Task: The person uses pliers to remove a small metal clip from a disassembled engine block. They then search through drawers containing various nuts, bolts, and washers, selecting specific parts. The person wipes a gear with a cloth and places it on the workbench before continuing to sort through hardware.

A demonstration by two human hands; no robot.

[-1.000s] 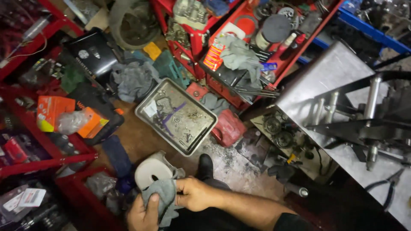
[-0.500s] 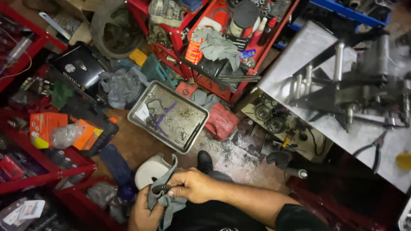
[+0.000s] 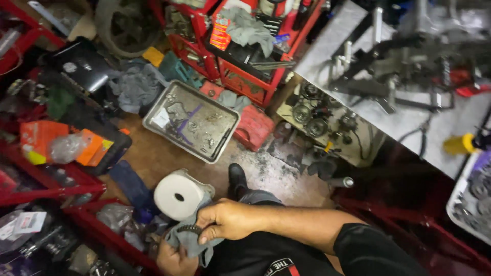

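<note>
My right hand point(image 3: 225, 221) is closed over a small dark ribbed metal part point(image 3: 188, 228) wrapped in a grey rag point(image 3: 190, 244). My left hand point(image 3: 173, 258) holds the rag from below at the bottom edge of the head view. Both hands meet just in front of a white paper roll point(image 3: 178, 194) that stands on the floor. My black shoe point(image 3: 237, 180) shows beside the roll.
A dirty metal tray point(image 3: 191, 120) with small parts lies on the floor ahead. Red tool carts point(image 3: 240, 56) and red shelves point(image 3: 46, 181) crowd the left and back. A steel workbench point(image 3: 404, 117) with an engine assembly stands right. Gears point(image 3: 312, 115) lie on cardboard below it.
The view has shifted so the scene slid upward and the bench came closer. My hands stay together on the rag, the right one now covering more of the ribbed part.
</note>
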